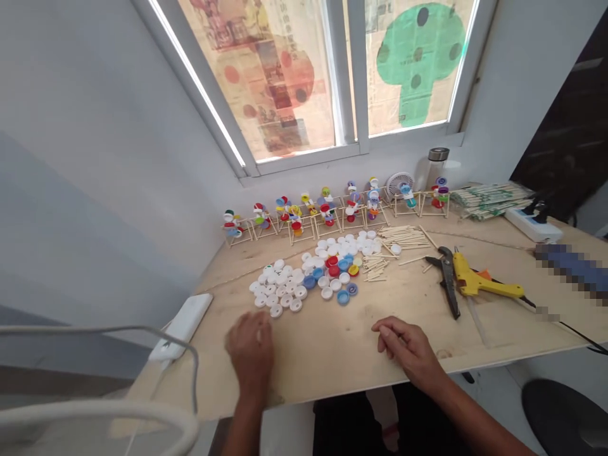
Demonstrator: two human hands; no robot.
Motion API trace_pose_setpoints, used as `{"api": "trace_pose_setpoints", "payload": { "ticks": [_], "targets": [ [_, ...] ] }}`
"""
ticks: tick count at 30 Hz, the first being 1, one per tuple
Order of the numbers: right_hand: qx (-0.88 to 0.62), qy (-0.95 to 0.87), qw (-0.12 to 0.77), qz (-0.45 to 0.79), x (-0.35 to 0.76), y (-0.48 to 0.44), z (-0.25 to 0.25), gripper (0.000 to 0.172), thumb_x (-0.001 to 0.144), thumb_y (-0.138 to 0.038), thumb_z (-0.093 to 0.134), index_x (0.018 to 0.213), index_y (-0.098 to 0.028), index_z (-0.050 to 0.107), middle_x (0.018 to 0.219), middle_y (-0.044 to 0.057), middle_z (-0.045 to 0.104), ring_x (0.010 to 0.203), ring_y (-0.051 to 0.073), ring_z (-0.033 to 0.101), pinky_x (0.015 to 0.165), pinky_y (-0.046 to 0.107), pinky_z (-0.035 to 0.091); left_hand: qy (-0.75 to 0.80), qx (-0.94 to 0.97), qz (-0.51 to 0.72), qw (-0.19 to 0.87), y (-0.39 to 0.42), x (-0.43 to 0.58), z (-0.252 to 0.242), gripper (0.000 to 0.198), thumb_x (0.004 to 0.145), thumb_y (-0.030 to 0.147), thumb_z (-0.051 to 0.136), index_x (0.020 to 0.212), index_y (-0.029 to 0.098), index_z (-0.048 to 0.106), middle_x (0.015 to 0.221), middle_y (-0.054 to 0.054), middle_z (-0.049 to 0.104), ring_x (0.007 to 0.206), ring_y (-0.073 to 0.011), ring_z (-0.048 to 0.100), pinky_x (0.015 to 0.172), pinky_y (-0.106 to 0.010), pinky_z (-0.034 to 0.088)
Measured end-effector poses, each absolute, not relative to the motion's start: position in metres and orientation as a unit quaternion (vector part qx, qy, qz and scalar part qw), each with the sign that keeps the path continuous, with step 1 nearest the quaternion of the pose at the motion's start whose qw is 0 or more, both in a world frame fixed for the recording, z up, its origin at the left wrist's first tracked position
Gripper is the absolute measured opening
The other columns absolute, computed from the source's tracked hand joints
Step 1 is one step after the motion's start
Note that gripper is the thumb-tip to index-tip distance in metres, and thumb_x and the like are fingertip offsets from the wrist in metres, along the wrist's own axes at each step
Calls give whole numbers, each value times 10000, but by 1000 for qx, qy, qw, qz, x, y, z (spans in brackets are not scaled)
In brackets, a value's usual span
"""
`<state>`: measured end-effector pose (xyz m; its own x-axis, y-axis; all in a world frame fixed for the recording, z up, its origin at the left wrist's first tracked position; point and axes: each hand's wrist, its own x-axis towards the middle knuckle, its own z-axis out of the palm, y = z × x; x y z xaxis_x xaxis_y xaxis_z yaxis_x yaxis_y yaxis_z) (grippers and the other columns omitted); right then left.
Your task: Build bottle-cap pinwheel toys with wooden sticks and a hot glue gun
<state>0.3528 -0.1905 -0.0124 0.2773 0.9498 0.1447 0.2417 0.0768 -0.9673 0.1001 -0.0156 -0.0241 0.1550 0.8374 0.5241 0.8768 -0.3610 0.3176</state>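
My left hand (251,351) hovers over or rests on the wooden table (327,354), just in front of a heap of white bottle caps (280,288). Motion blurs its curled fingers, so whether they hold anything is unclear. Farther right, my right hand (409,348) is loosely closed, thumb against the fingers, with nothing visible in it. Between and beyond the hands lie blue caps (342,297), red caps (333,270) and a yellow cap (353,270). Short wooden sticks (375,267) and longer sticks (403,237) are piled behind them.
Several stick frames with coloured caps (297,228) line the wall. On the right are black-handled cutters (448,282), a yellow glue gun (484,283), packaged sticks (491,199) and a power strip (534,225). A white power bank-like box (183,326) sits left. A fan (399,185) and bottle (434,170) stand behind.
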Motion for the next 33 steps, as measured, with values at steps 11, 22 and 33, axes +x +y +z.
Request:
{"api": "trace_pose_setpoints", "payload": {
  "ticks": [11, 22, 33],
  "targets": [
    [-778, -591, 194, -85, 479, -169, 15, 234, 909, -233, 405, 940, -182, 632, 956, 65, 660, 861, 214, 589, 732, 318, 383, -236, -897, -354, -124, -76, 277, -14, 257, 839, 108, 428, 963, 191, 638, 803, -42, 694, 729, -169, 592, 782, -359, 428],
    [-743, -663, 8, -86, 521, -103, 20, 144, 823, -72, 565, 782, -172, 661, 849, 87, 668, 881, 245, 534, 754, 344, 283, -202, -913, -344, -81, -80, 311, -37, 194, 785, 76, 475, 829, 183, 632, 694, -42, 602, 715, -174, 529, 771, -367, 396],
    [-692, -717, -11, -81, 512, -100, 23, 183, 842, -24, 510, 766, -148, 621, 823, 115, 647, 845, 247, 525, 788, 346, 271, -202, -902, -372, -78, -80, 308, -39, 196, 759, 57, 477, 828, 183, 611, 678, -33, 590, 707, -176, 526, 719, -346, 398]
  ]
}}
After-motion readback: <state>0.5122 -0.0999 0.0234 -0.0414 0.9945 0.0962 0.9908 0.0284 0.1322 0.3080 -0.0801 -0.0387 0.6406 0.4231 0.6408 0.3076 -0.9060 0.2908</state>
